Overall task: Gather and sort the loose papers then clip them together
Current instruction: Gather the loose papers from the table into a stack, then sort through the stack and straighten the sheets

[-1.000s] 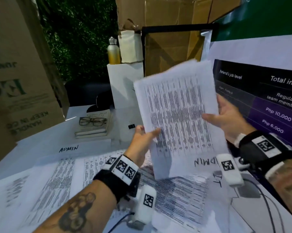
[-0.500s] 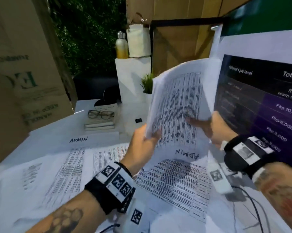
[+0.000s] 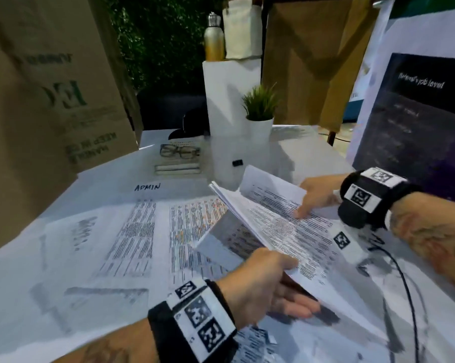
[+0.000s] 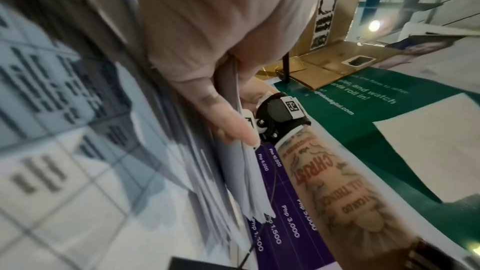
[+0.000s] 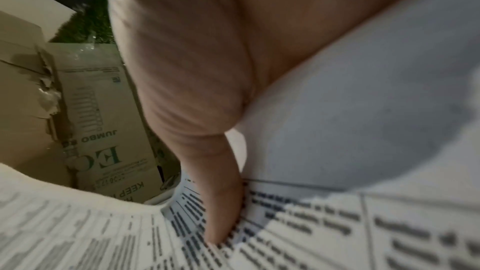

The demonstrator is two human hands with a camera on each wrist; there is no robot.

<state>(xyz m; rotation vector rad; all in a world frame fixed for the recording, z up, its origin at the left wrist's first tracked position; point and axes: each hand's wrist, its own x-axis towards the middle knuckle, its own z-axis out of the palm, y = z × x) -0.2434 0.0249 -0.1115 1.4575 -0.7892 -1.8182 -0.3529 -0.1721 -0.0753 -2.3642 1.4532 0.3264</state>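
Observation:
I hold a stack of printed papers in both hands, tilted low over the table. My left hand pinches its near edge, thumb on top and fingers underneath; the left wrist view shows that hand gripping the fanned sheet edges. My right hand grips the far right side, and its thumb presses on the printed face. More loose printed sheets lie spread on the table, one marked "ADMIN". A small black binder clip lies beyond the stack.
A big cardboard box stands at the left. Glasses on books, a white pedestal with a bottle, and a potted plant stand at the back. A dark poster rises at the right. A black cable trails over the papers.
The stack has come down from upright in front of me to a low tilt over the table. Both hands kept their grip and dropped with it.

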